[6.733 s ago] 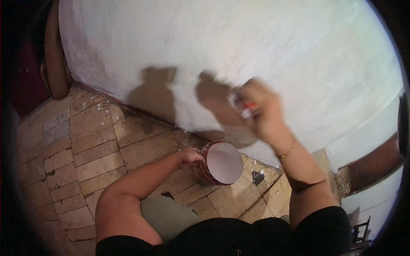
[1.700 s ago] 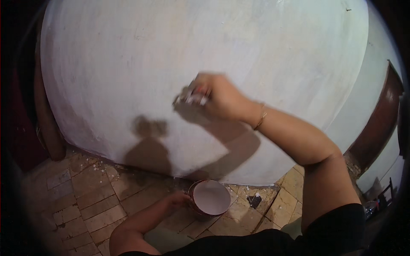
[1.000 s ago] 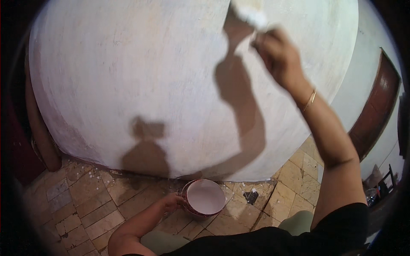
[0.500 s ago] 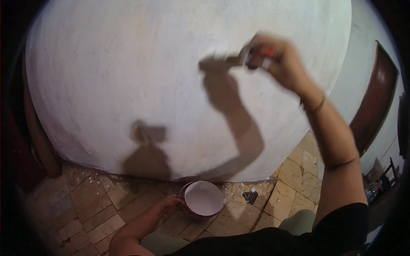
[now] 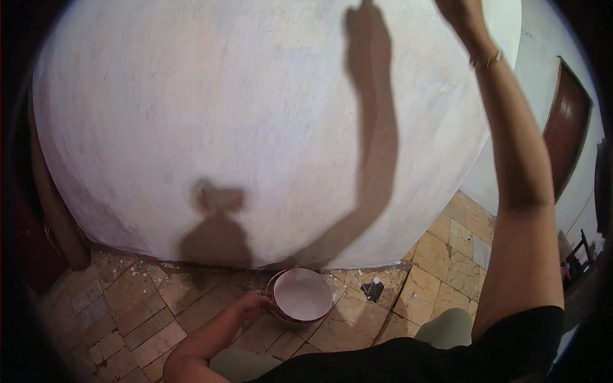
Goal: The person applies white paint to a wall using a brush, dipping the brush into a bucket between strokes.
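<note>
My left hand (image 5: 254, 304) grips the side of a round dark-red bucket (image 5: 281, 314) that stands on the floor close to the wall's foot. Pale, whitish paint (image 5: 304, 295) shows inside it. My right arm is stretched up in front of a whitish, streaky wall (image 5: 255, 115). The upper picture edge cuts off my right hand (image 5: 465, 18), hiding its fingers and the paintbrush seen a moment earlier. Its shadow on the wall looks like a closed fist with a thin shape rising from it.
Brown stone floor tiles (image 5: 153, 338) are spotted with white drips along the wall's base. A small dark flat scrap (image 5: 372, 292) lies right of the bucket. A dark-red door (image 5: 568, 131) stands at the right, and a dark wooden post (image 5: 60, 217) at the left.
My right hand has gone up along the wall, taking the paintbrush out of the picture at the top. My left hand and the bucket have stayed in place.
</note>
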`<state>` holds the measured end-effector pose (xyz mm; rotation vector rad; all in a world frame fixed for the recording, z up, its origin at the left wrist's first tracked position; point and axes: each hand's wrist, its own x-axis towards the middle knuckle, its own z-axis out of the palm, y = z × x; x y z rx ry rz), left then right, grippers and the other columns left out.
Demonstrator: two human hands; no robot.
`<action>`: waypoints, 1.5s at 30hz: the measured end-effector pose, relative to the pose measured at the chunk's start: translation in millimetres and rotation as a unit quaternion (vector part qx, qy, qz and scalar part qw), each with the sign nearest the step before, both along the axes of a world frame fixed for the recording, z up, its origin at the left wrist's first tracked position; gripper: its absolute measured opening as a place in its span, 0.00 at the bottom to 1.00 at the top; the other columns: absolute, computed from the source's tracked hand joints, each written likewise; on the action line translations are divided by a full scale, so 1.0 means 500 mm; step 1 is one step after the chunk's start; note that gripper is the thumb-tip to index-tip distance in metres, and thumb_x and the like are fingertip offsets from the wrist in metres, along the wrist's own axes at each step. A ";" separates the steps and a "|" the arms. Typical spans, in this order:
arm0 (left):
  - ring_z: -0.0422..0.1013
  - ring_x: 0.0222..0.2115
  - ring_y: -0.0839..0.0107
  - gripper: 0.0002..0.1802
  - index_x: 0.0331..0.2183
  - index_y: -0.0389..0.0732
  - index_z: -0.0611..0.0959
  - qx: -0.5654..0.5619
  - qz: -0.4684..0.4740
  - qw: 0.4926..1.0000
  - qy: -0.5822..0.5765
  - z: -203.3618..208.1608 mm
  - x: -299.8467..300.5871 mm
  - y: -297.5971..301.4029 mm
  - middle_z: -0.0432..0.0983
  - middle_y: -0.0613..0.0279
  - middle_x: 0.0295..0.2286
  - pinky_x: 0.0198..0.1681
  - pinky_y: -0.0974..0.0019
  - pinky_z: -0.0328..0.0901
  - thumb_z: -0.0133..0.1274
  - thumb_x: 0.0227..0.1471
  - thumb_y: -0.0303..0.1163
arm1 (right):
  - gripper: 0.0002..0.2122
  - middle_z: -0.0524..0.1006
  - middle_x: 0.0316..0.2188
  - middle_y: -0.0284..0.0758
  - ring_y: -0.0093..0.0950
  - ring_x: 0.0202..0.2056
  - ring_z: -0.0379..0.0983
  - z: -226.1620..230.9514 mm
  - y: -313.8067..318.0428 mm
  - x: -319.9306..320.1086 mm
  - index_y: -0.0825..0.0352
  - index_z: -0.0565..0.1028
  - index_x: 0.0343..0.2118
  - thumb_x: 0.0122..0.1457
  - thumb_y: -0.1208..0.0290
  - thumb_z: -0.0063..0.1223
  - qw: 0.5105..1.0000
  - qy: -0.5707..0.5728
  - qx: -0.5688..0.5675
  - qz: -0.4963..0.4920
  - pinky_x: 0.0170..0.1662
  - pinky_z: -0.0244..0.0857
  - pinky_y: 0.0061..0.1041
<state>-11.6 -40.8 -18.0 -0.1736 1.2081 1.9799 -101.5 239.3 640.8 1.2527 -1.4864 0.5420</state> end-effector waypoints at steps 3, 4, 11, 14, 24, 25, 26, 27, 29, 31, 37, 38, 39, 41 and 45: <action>0.75 0.33 0.61 0.16 0.39 0.32 0.77 -0.028 0.034 0.999 -0.008 0.029 0.014 0.006 0.78 0.52 0.32 0.41 0.58 0.69 0.48 0.43 0.20 | 0.05 0.74 0.26 0.34 0.23 0.22 0.70 -0.202 -0.011 0.022 0.68 0.78 0.31 0.50 0.78 0.58 0.943 0.210 0.071 -0.249 0.27 0.66 0.21; 0.75 0.33 0.62 0.15 0.38 0.32 0.77 -0.032 0.049 0.998 0.005 0.027 0.014 0.008 0.77 0.53 0.32 0.41 0.58 0.68 0.48 0.43 0.20 | 0.06 0.72 0.24 0.35 0.21 0.19 0.66 -0.272 -0.012 0.044 0.65 0.78 0.31 0.49 0.78 0.59 0.958 0.147 0.096 -0.225 0.23 0.62 0.19; 0.74 0.34 0.63 0.14 0.36 0.33 0.79 0.003 0.007 1.000 0.022 -0.007 0.012 0.006 0.78 0.54 0.32 0.40 0.60 0.68 0.50 0.42 0.21 | 0.10 0.71 0.29 0.37 0.27 0.24 0.69 -0.620 -0.004 0.119 0.68 0.73 0.37 0.50 0.78 0.56 0.949 -0.132 0.266 -0.106 0.25 0.65 0.24; 0.75 0.34 0.63 0.13 0.35 0.33 0.79 -0.026 0.026 0.999 0.007 0.014 0.018 0.018 0.78 0.54 0.32 0.40 0.60 0.68 0.51 0.42 0.21 | 0.10 0.71 0.29 0.39 0.31 0.26 0.70 -0.633 -0.007 0.121 0.67 0.73 0.36 0.48 0.80 0.56 0.926 -0.222 0.292 -0.094 0.28 0.66 0.27; 0.75 0.31 0.62 0.11 0.34 0.34 0.79 -0.036 0.078 0.996 -0.019 -0.008 0.008 0.039 0.77 0.52 0.30 0.39 0.56 0.69 0.53 0.44 0.23 | 0.04 0.73 0.25 0.34 0.24 0.25 0.69 -0.335 -0.026 0.092 0.68 0.75 0.28 0.49 0.80 0.58 0.991 -0.107 0.056 -0.055 0.28 0.66 0.20; 0.75 0.30 0.61 0.10 0.34 0.34 0.79 -0.044 0.100 0.993 -0.035 0.005 0.019 0.037 0.77 0.52 0.30 0.39 0.55 0.69 0.54 0.45 0.24 | 0.03 0.74 0.24 0.33 0.22 0.23 0.67 -0.342 -0.041 0.102 0.68 0.76 0.29 0.50 0.78 0.57 0.993 -0.062 0.047 -0.094 0.26 0.65 0.19; 0.75 0.30 0.61 0.10 0.34 0.34 0.79 -0.046 0.102 0.993 -0.045 0.008 0.023 0.038 0.77 0.52 0.30 0.39 0.55 0.69 0.54 0.45 0.24 | 0.03 0.74 0.23 0.33 0.19 0.21 0.66 -0.354 -0.046 0.108 0.68 0.77 0.29 0.52 0.76 0.57 0.990 -0.019 0.033 -0.137 0.24 0.65 0.18; 0.74 0.31 0.62 0.09 0.33 0.35 0.79 -0.068 0.097 0.992 -0.046 0.009 0.027 0.039 0.77 0.53 0.30 0.40 0.55 0.69 0.55 0.45 0.25 | 0.04 0.74 0.23 0.32 0.17 0.18 0.64 -0.367 -0.052 0.113 0.68 0.78 0.29 0.53 0.74 0.56 0.983 0.022 0.018 -0.179 0.22 0.64 0.17; 0.74 0.32 0.62 0.08 0.32 0.35 0.78 -0.088 0.086 0.991 -0.048 0.019 0.033 0.050 0.77 0.53 0.29 0.40 0.54 0.69 0.56 0.45 0.25 | 0.09 0.73 0.29 0.38 0.34 0.28 0.72 -0.450 -0.032 0.088 0.65 0.74 0.32 0.45 0.78 0.55 0.964 0.124 0.043 -0.231 0.30 0.68 0.29; 0.74 0.34 0.61 0.10 0.33 0.36 0.76 -0.113 0.076 0.989 -0.052 0.030 0.042 0.054 0.76 0.55 0.31 0.40 0.53 0.70 0.57 0.46 0.26 | 0.13 0.72 0.31 0.39 0.36 0.31 0.72 -0.579 -0.029 0.065 0.63 0.74 0.35 0.42 0.76 0.54 0.962 0.097 0.108 -0.232 0.31 0.68 0.31; 0.74 0.35 0.60 0.15 0.38 0.36 0.73 -0.089 0.096 0.990 -0.043 -0.016 0.047 0.052 0.75 0.55 0.32 0.41 0.53 0.70 0.57 0.46 0.25 | 0.19 0.67 0.37 0.43 0.37 0.36 0.67 -0.910 -0.016 0.096 0.70 0.70 0.40 0.42 0.70 0.52 0.924 -0.164 0.318 -0.136 0.35 0.66 0.30; 0.74 0.35 0.60 0.15 0.38 0.36 0.73 -0.089 0.093 0.991 -0.046 0.014 0.051 0.061 0.75 0.55 0.32 0.41 0.53 0.70 0.57 0.46 0.25 | 0.19 0.67 0.37 0.43 0.37 0.36 0.67 -0.942 -0.011 0.104 0.70 0.70 0.40 0.42 0.70 0.52 0.923 -0.167 0.318 -0.137 0.35 0.66 0.30; 0.74 0.34 0.61 0.13 0.37 0.35 0.74 -0.097 0.109 0.988 -0.052 0.047 0.056 0.072 0.75 0.56 0.32 0.41 0.52 0.70 0.56 0.46 0.25 | 0.18 0.67 0.37 0.43 0.37 0.35 0.68 -0.969 -0.006 0.111 0.70 0.70 0.40 0.44 0.71 0.51 0.913 -0.217 0.328 -0.106 0.35 0.66 0.31; 0.74 0.33 0.61 0.12 0.36 0.35 0.75 -0.108 0.135 0.983 -0.058 0.051 0.063 0.066 0.76 0.56 0.31 0.42 0.52 0.70 0.55 0.46 0.24 | 0.17 0.67 0.36 0.42 0.38 0.34 0.68 -0.985 -0.023 0.123 0.71 0.70 0.40 0.45 0.72 0.50 0.902 -0.263 0.337 -0.064 0.35 0.66 0.32; 0.75 0.32 0.62 0.12 0.35 0.35 0.76 -0.035 0.134 0.990 -0.038 -0.013 0.054 0.061 0.76 0.56 0.30 0.41 0.55 0.70 0.54 0.44 0.22 | 0.13 0.68 0.35 0.41 0.39 0.32 0.70 -1.000 -0.052 0.113 0.69 0.72 0.37 0.45 0.76 0.49 0.866 -0.364 0.333 -0.080 0.34 0.67 0.32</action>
